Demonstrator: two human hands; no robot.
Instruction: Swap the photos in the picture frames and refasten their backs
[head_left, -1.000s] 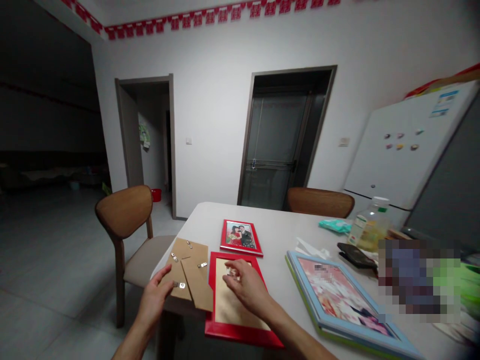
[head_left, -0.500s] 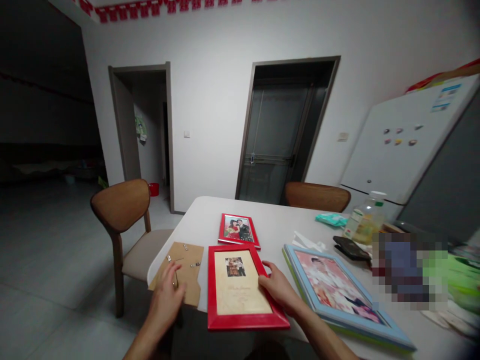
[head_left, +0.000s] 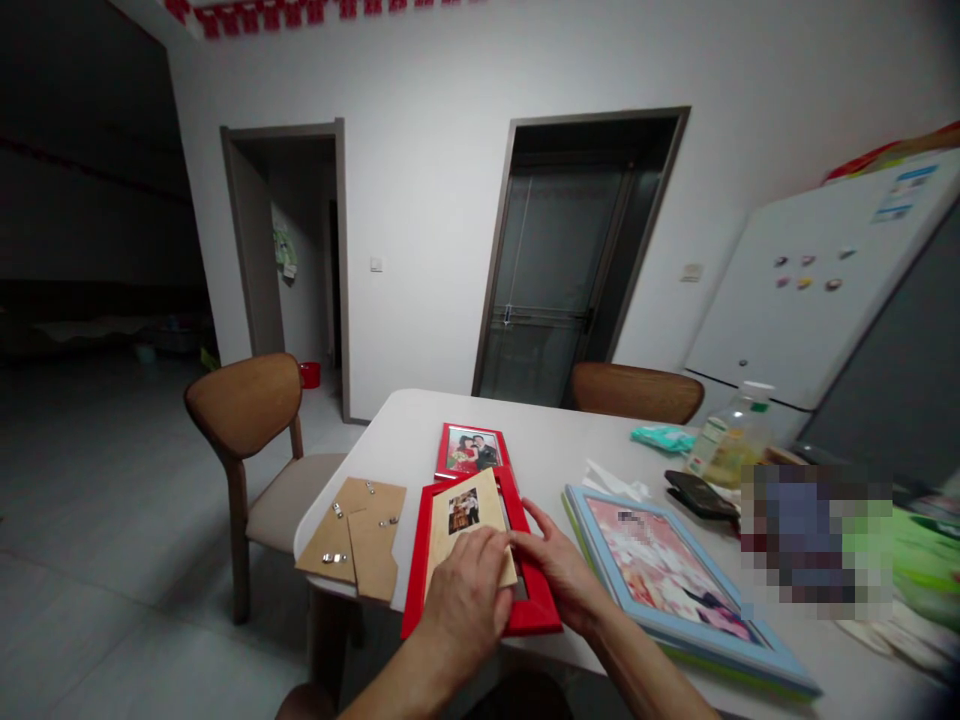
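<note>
My right hand (head_left: pixel 559 572) grips the right side of a red picture frame (head_left: pixel 418 570), its thumb on top near the inner edge. Over the frame, my left hand (head_left: pixel 469 590) has its fingers closed on a cream card (head_left: pixel 491 505) with a small photo printed on it. The card lies tilted in the frame, and a gap shows along its right side. My left fingertips are partly hidden. To the left lies a brown backing board (head_left: pixel 337 510) with metal clips and a stand flap. Behind is a smaller red-framed photo (head_left: pixel 471 450).
A light-blue framed photo (head_left: pixel 577 510) lies on another frame at the right. Beyond it are a dark wallet-like item (head_left: pixel 701 495), a bottle (head_left: pixel 731 435), a teal packet (head_left: pixel 664 438) and white tissue (head_left: pixel 619 480). Chairs (head_left: pixel 247 400) stand at the left and far side of the table (head_left: pixel 409 405).
My left hand has moved right from the backing board onto the cream card. The card has turned in the frame, with its right edge shifted left. The red frame has moved slightly left.
</note>
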